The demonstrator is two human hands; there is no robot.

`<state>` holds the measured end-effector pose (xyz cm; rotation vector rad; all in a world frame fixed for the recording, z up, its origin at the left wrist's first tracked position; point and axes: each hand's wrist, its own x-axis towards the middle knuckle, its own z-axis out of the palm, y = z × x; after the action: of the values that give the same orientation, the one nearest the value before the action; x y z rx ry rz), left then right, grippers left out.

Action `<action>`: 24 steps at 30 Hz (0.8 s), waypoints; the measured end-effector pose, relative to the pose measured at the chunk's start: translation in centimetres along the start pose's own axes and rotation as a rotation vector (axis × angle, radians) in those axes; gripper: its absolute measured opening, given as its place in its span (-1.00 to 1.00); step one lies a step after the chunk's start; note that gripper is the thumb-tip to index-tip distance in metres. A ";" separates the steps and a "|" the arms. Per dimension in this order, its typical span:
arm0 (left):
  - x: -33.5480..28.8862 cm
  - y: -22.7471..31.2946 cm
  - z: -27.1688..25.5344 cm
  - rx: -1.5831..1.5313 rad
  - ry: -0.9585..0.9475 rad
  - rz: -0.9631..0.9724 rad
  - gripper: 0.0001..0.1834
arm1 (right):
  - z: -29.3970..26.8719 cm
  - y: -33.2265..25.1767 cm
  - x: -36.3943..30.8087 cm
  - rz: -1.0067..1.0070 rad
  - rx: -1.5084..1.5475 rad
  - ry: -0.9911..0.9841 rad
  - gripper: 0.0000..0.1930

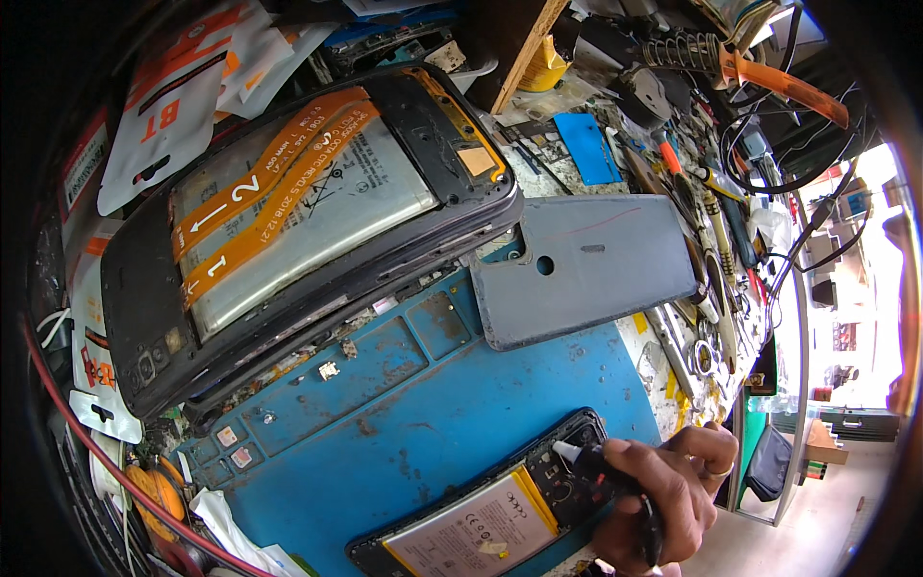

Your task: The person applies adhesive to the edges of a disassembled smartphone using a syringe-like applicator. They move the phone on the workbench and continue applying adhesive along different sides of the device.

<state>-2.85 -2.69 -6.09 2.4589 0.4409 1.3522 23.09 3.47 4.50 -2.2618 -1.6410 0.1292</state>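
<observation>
At the lower right, my right hand (673, 495) is closed around a black tube (595, 467) with a white pointed nozzle. The nozzle tip is over the upper end of an opened phone (471, 514), at or just above its frame; I cannot tell whether they touch. The phone lies tilted on a blue repair mat (385, 452). Its pale battery (471, 534) shows, with a yellow strip along one edge. Part of the phone's right side is hidden behind my fingers. My left hand is out of the picture.
A stack of opened phones (308, 192), the top one with orange ribbon strips, fills the upper left. A grey back cover (586, 264) leans beside it. Tweezers and hand tools (711, 240) crowd the right, under a soldering iron stand (697, 53). A red cable (106, 462) runs along the left.
</observation>
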 end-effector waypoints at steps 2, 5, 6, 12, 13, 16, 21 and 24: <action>-1.8 0.6 -1.0 0.433 -0.193 0.195 -0.74 | 0.3 0.3 0.0 -0.026 -0.014 0.032 -0.64; -2.9 0.8 -1.7 0.945 -0.138 0.572 -0.78 | 0.8 0.6 -0.1 -0.005 -0.008 0.077 -0.62; -2.7 0.6 -1.6 1.019 -0.133 0.638 -0.78 | 0.9 0.6 -0.2 0.007 -0.002 0.111 -0.61; 1.0 -0.6 0.1 -0.273 0.002 -0.114 -0.79 | 1.3 0.8 -0.2 0.008 -0.002 0.165 -0.52; 1.3 -0.6 0.3 -0.189 0.018 -0.124 -0.79 | 1.4 0.8 -0.1 0.012 -0.012 0.168 -0.51; 0.7 -0.3 0.4 -0.122 0.025 -0.120 -0.80 | 1.4 0.8 0.0 0.009 -0.027 0.196 -0.48; -1.2 0.0 -0.9 0.114 -0.124 0.098 -0.83 | 1.3 0.8 0.0 0.020 0.006 0.183 -0.48; -0.5 -0.2 -1.6 -0.207 -0.251 -0.093 -0.82 | 1.2 0.8 0.1 0.021 0.002 0.182 -0.51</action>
<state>-4.43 -2.50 -5.72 2.3627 0.3323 0.9821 23.48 3.59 3.18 -2.2173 -1.5230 -0.0683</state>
